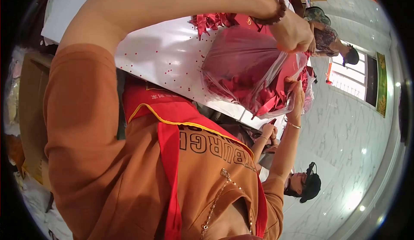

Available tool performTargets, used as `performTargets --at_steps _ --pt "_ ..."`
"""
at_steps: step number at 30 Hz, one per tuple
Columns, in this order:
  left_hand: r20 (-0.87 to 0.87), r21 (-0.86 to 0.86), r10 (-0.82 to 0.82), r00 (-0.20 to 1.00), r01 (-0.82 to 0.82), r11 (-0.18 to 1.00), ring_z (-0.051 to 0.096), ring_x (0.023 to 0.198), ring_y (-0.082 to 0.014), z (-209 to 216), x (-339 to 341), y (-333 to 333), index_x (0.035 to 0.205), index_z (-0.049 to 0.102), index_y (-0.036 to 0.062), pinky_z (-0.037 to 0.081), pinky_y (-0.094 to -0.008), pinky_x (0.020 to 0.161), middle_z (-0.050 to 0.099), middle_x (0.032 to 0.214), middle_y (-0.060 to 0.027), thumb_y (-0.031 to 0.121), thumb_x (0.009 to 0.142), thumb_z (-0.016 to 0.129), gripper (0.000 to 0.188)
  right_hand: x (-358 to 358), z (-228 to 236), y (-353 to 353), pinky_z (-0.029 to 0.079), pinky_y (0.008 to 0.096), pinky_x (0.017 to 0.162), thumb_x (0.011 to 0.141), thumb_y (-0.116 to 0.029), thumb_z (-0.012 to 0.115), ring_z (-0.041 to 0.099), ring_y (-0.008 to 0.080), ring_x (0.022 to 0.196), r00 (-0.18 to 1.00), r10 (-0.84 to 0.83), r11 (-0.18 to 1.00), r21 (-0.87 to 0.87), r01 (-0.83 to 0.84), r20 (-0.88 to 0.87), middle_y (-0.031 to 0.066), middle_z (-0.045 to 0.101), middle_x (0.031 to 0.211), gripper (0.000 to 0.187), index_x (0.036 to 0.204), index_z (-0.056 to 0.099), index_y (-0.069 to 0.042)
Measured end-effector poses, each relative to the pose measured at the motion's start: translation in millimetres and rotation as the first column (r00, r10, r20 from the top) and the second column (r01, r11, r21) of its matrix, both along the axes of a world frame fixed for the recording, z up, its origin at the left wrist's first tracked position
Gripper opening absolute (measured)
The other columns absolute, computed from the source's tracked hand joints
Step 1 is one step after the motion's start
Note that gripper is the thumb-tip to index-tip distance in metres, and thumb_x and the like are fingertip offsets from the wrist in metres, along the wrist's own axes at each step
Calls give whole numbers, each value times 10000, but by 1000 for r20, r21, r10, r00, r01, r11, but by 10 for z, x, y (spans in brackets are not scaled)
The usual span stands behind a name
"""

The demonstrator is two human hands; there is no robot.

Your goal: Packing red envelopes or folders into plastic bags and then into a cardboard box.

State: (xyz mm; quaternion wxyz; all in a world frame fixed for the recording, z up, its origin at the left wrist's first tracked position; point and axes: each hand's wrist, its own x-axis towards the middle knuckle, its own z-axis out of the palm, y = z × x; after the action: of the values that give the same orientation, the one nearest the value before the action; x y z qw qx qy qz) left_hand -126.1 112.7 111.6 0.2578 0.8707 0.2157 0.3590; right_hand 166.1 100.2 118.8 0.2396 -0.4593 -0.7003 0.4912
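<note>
A large clear plastic bag point(235, 63) stands at the edge of the white table, filled with red pieces that have shiny red ribbons point(271, 104). My left hand point(296, 34), with a brown bead bracelet on its wrist, is closed on the bag's upper edge. Lower on the same opening, my right hand point(296, 94) grips the rim, its fingers partly covered by plastic and red pieces. Beyond the bag lie more red ribbon bows point(209, 23) and flat red pieces point(248, 21), partly hidden by my left forearm.
Small red dots point(170, 72) are scattered over the white table point(142, 52). One person point(325, 37) stands across the table; another point(302, 186) is to my right, hands point(269, 131) near the table edge. A cardboard box point(32, 110) stands to my left.
</note>
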Motion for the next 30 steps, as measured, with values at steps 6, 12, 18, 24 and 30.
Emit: performTargets --at_steps 6,12,18,24,30 --pt "354 -190 -133 926 210 959 442 520 -142 126 150 -42 552 478 3 356 -295 498 449 505 -28 17 538 434 49 26 -4 -76 348 274 841 941 -245 336 480 141 898 1000 -21 998 63 21 4 96 556 942 315 731 447 -38" --pt "788 -286 121 604 184 940 251 1243 -310 274 -235 -113 1320 260 162 221 -379 1018 294 1352 -120 362 678 694 801 2 -22 -52 349 212 711 939 -283 349 445 76 725 993 -120 993 11 120 1 7 532 805 368 876 571 3" --pt "493 -495 412 766 -143 857 303 1218 -199 -298 489 -767 1349 -57 -15 244 -334 1003 113 1407 -179 297 701 705 1048 -141 -52 51 348 207 727 935 -248 352 430 58 751 996 -87 995 54 85 36 -13 536 818 337 865 568 2" --pt "650 -678 574 498 39 734 433 1083 -175 -491 855 -230 1241 351 -60 324 -272 927 452 1203 -122 317 872 502 548 -116 -50 71 366 237 636 920 -249 399 423 75 725 994 -107 994 4 107 30 -4 492 766 315 847 569 6" --pt "727 -675 636 259 104 730 488 916 -78 -256 877 -131 1135 505 -2 376 -213 800 564 1021 -34 292 921 410 377 -221 -214 119 400 294 812 873 -215 455 512 246 933 990 99 862 488 -134 97 157 508 1136 253 882 563 14"
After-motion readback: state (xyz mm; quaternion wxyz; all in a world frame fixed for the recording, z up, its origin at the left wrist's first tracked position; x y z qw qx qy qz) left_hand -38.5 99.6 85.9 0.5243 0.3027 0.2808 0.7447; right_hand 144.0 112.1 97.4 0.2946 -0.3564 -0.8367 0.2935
